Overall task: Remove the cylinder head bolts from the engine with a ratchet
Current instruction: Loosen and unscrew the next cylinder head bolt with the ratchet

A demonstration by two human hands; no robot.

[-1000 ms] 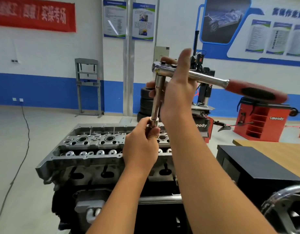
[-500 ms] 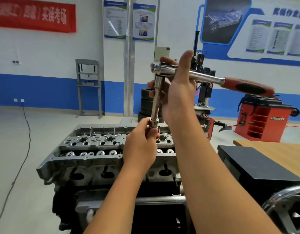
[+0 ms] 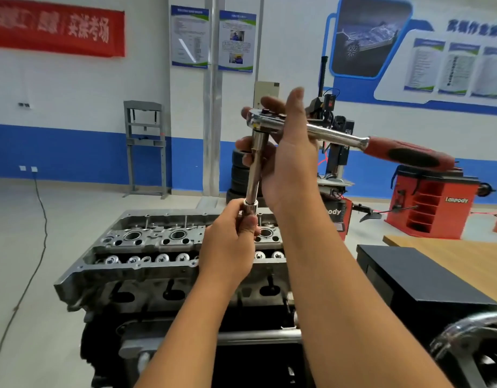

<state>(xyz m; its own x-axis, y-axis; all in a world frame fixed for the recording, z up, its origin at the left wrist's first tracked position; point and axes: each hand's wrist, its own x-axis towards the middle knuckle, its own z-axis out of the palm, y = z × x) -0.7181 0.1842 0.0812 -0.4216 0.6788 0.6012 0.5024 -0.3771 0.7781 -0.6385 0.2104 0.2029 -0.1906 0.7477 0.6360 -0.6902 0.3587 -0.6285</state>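
Head view shows little change over the last second: left hand (image 3: 227, 242) still pinches the socket (image 3: 250, 206) above the engine (image 3: 146, 247), right hand (image 3: 289, 152) still grips the ratchet (image 3: 320, 133) head, handle dipped slightly. Bolts look untouched.

There is a single view, taken from the person's head and facing forward and slightly down across a workshop. Both forearms reach up from the bottom edge, so the left hand (image 3: 227, 242) and right hand (image 3: 286, 161) sit close to the lens near the middle, with the ratchet (image 3: 320, 133) held at about eye height. The engine (image 3: 169, 264) lies just beyond and below the hands, the black box (image 3: 418, 278) is near on the right, and the blue-and-white wall (image 3: 73, 107) stands well back.
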